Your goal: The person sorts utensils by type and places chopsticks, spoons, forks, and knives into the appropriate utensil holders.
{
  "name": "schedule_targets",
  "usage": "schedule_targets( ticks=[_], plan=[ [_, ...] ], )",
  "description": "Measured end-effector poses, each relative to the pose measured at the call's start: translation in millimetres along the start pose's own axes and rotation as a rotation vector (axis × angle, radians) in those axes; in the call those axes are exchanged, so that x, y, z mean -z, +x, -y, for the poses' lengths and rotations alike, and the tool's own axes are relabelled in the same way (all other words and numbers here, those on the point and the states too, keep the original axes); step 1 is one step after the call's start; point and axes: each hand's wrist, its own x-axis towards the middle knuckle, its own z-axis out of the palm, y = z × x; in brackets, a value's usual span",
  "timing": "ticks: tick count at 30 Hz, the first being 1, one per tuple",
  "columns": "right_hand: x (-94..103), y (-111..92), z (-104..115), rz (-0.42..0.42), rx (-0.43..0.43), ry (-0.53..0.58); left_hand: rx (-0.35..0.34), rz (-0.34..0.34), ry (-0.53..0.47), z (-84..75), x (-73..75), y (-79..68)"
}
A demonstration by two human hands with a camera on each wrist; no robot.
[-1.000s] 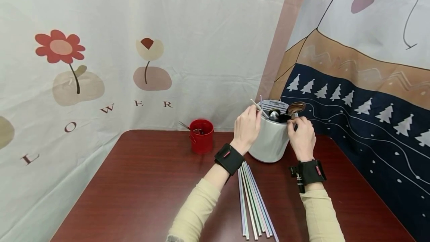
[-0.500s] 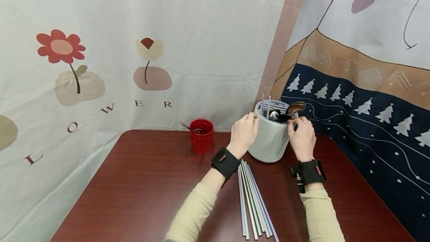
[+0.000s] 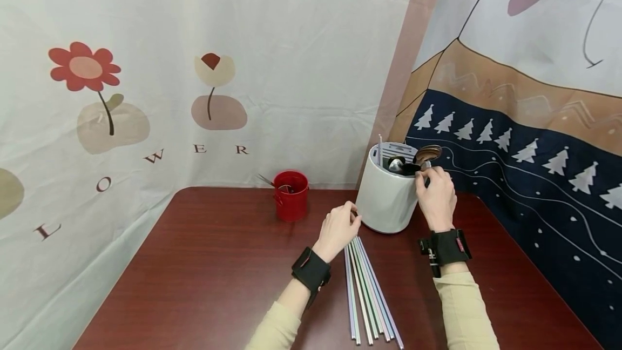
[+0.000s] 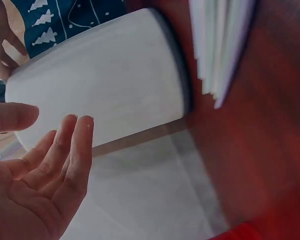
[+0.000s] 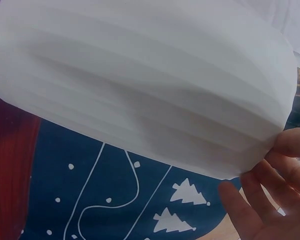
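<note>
A white utensil holder [image 3: 387, 204] stands at the back right of the table. Dark and bronze-coloured spoons [image 3: 427, 153] lean in it, and one thin pale straw [image 3: 380, 151] sticks up at its left side. My right hand [image 3: 437, 199] grips the holder's right rim, thumb and fingers at the edge. My left hand [image 3: 337, 230] is in the air left of the holder, above the upper ends of a fanned bundle of long pastel straws [image 3: 365, 290]. In the left wrist view its fingers [image 4: 80, 150] are loosely bent and hold nothing.
A small red bucket [image 3: 291, 196] with metal utensils in it stands left of the holder at the back of the dark red-brown table [image 3: 209, 263]. Printed cloths [image 3: 301, 58] hang right behind the table and along its right side.
My left hand has let go of a straw at the holder's rim and come down leftward, toward the bundle. That straw's end no longer shows above the rim. My right hand stays put.
</note>
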Motion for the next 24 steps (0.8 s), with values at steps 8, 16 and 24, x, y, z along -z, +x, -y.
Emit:
schedule_targets(
  ticks=[8,16,24],
  plan=[
    [0.7,0,-1,0.008,0.002,0.006,0.106,0.022,-0.011,10.2,-7.1,-18.3],
    [0.0,0,-1,-0.007,0.013,0.017,0.197,0.095,-0.013,9.8,-4.3,-31.6],
    [0.6,0,0,-0.002,0.000,0.005,0.291,0.202,0.069,8.2,-14.0,-42.7]
  ],
)
